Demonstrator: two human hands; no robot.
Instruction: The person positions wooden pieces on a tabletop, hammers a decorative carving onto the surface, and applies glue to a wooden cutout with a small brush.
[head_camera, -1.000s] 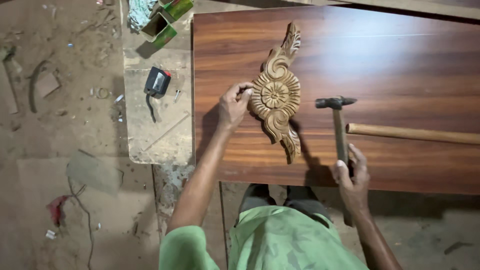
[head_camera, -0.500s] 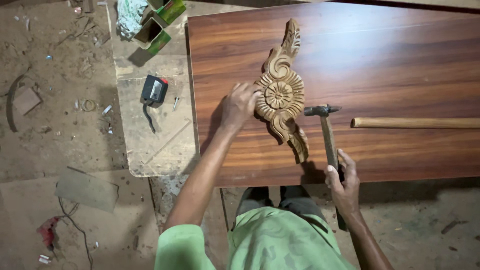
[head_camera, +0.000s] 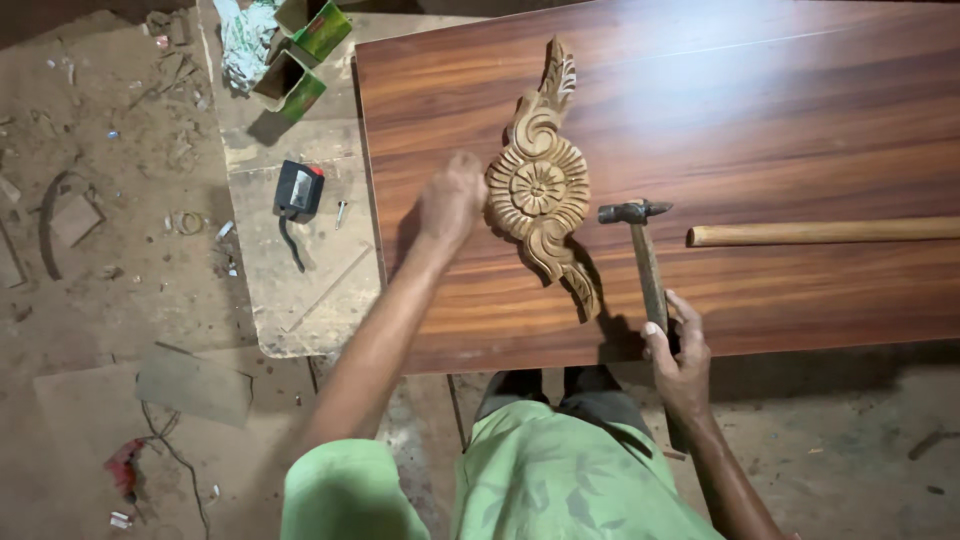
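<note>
Gripping hammer (head_camera: 645, 262) near panel edge (head_camera: 800, 340)

Pkgs only, all at top left, on the pale worn slab beside the dark wood panel.

Two small open green cardboard boxes (head_camera: 300, 60): rectangular, green outer sides w/ a bit of red/orange print, plain brown cardboard inside. One sits at the very top edge, partly cut off by the frame; the other lies just below it, tilted, open mouth facing up-left. They touch or nearly touch, can't tell which.

Just left of them, a crumpled pale green-and-white printed wrapper (head_camera: 240, 40), bunched up, touching the lower box.

No signs, no screens seen. Print on boxes too small to make out.
</note>
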